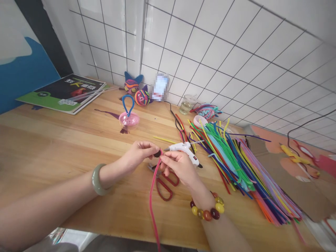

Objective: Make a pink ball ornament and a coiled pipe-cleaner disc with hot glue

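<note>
My left hand point(143, 154) pinches a small dark round piece point(157, 153) between thumb and fingers. A long pink pipe cleaner point(151, 201) runs from that piece down past the table's front edge. Its upper end is gripped by my right hand point(178, 164), right against the dark piece, so the two hands nearly touch. Red-handled scissors point(164, 189) lie beneath my hands, their blades partly hidden. Just behind my right hand, a white glue gun point(183, 149) with a clear glue stick rests on the table.
Bundled pipe cleaners point(231, 157) in many colours fill the right side. Toward the back are a pink clear-shelled ornament point(128, 120), colourful wrapped figures point(142, 96), a blurred phone point(160, 86) and a glass jar point(187, 105). A book point(65, 92) lies back left; cardboard point(286, 175) lies right.
</note>
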{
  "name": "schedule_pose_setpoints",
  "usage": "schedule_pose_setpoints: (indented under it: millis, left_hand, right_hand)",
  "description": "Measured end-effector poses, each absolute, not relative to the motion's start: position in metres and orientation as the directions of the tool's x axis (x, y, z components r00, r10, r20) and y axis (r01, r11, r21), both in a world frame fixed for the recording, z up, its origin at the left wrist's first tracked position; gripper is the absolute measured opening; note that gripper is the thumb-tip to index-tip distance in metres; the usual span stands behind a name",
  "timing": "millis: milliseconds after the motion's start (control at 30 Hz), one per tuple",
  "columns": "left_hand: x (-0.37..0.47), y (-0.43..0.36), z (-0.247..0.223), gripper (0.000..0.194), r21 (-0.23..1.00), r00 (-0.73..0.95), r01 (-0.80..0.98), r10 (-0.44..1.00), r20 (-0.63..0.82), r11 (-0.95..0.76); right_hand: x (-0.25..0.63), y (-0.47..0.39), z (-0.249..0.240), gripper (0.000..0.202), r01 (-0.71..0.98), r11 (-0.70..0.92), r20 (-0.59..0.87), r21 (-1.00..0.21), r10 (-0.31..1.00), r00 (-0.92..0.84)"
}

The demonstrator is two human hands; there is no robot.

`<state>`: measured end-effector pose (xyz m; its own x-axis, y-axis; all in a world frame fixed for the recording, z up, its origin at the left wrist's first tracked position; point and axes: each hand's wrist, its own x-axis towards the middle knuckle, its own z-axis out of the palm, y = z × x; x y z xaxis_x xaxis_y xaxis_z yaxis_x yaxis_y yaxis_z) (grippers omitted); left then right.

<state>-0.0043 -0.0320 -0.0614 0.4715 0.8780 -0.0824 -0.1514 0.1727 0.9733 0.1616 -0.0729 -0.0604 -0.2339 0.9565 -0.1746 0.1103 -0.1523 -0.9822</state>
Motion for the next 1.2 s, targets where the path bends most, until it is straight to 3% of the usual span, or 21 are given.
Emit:
schedule_pose_setpoints:
  millis: [533,800,1200]
  left_hand:
    - [0.0,-0.039,-0.065,0.016,0.93,0.489,-0.192,0.852,-0.188,0.315]
    - [-0.003,-0.035,-0.064,0.039,0.851,0.566,-0.297,0.798,-0.208,0.432]
    - [-0.006,-0.029,-0.068,0.033,0.885,0.604,-0.247,0.777,-0.178,0.395]
  right_hand:
    - [0.159,-0.072,-0.058,0.019,0.121,-0.124,-0.144,-0.985,0.973,-0.181]
    - [0.162,-0.072,-0.053,0.02,0.114,-0.125,-0.145,-0.986,0.971,-0.188]
    - [0.164,-0.072,-0.053,0.019,0.093,-0.126,-0.143,-0.988,0.967,-0.21]
